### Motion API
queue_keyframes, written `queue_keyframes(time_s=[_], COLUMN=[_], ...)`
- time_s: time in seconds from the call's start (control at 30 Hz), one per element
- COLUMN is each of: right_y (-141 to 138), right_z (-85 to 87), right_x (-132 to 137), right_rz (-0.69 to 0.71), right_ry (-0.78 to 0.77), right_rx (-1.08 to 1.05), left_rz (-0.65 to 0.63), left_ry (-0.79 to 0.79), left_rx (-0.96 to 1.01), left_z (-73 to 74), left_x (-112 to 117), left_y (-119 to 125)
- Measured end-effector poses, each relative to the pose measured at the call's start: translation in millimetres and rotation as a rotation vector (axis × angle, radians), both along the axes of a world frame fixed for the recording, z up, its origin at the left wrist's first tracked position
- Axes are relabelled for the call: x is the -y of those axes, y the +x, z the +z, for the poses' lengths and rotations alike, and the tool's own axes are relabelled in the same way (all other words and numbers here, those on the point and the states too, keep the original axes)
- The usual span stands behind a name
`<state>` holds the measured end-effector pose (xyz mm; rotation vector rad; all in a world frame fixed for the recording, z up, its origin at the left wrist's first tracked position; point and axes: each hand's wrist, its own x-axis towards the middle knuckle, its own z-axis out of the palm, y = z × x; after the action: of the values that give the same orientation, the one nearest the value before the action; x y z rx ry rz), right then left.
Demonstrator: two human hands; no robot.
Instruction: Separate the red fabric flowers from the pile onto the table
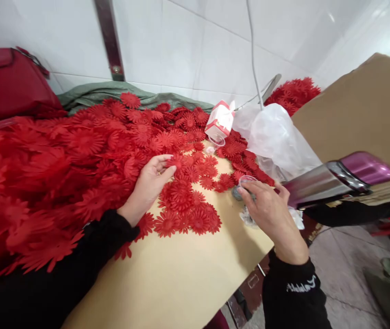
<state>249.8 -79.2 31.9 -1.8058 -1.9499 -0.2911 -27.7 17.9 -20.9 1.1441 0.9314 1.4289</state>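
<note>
Where its bare part shows, the surface (167, 274) is pale yellow; its far edge lies toward a white tiled wall (188, 50). A heap of red flower-shaped pieces (54, 160) covers the left part and extends along the far edge, with a looser cluster (181, 201) spread over the middle. At the far right stands a brown cardboard panel (359, 114); at the far left corner, a red bag (13, 82). A green cloth (102, 93) runs between heap and wall. A translucent plastic bag (277, 132) and a steel flask (321, 183) with a purple top occupy the right edge, the flask's base hidden behind the right hand.

Both hands, in black sleeves, are well apart. The left hand (149, 183) lies between heap and cluster, thumb and fingertips slightly parted at a red piece; whether it is gripped cannot be told. The right hand (270, 210), near the right edge, is bent over a small clear cup (238, 194) with greyish contents, fingers at the rim; their hold cannot be determined. A small red-and-white box (220, 121) sits tilted among the pieces toward the far edge.
</note>
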Motion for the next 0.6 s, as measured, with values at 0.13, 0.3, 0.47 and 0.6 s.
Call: queue_keyframes(time_s=[0.13, 0.3, 0.47, 0.6], right_y=[2, -32, -103, -115], right_z=[-2.8, 27.6, 13.8, -6.3], right_x=[2, 0, -29, -40], right_rz=[-0.027, 0.047, 0.522, 0.577], right_ry=[0.093, 0.132, -0.1, -0.127], right_rx=[0.013, -0.084, -0.116, -0.141], left_rz=[-0.056, -0.106, -0.169, -0.186], left_ry=[-0.019, -0.028, 0.003, 0.008], left_rx=[0.027, 0.026, 0.08, 0.109], left_z=[0.1, -0.2, -4.4, -7.2], left_x=[1, 2, 0, -1], left_y=[0, 0, -2, -4])
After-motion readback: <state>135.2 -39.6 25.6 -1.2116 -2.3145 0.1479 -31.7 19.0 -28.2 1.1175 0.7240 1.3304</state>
